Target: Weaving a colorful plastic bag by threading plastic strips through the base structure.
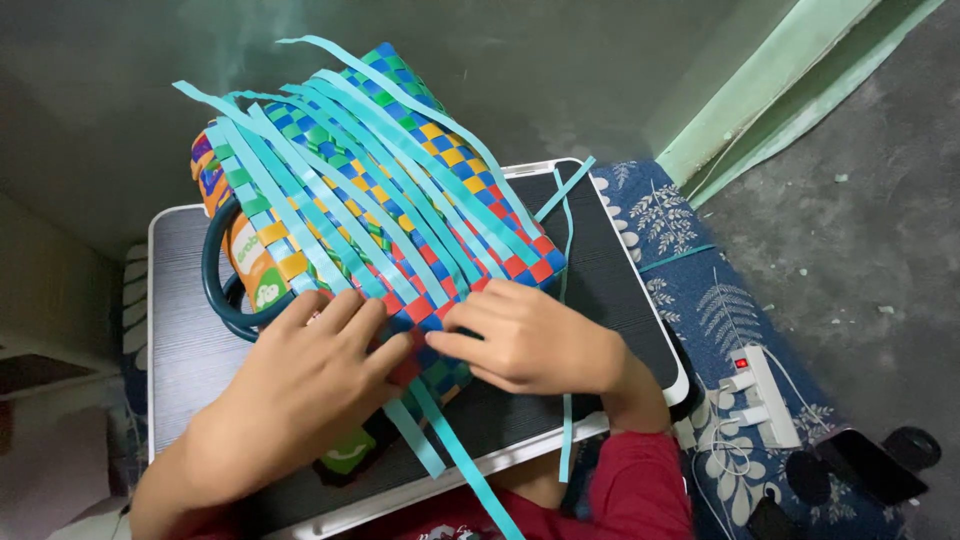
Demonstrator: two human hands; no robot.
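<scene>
A woven basket [400,170] of many-coloured plastic strips lies on its side on a small dark table [185,320]. Several loose light-blue strips [340,190] run across its upper face and hang past the near edge. My left hand [300,385] presses flat on the basket's near corner, fingers spread over the weave. Beside it, my right hand [525,340] has its fingertips tucked against the weave at the near edge, where the blue strips pass. A dark green handle [215,290] loops out on the basket's left side.
The table has a white rim [640,300]. To the right, a blue leaf-patterned cloth [700,310] covers the floor, with a white power strip [765,390] and cables on it. Dark objects [870,460] lie at the lower right. A pale green curtain [790,80] hangs at the back right.
</scene>
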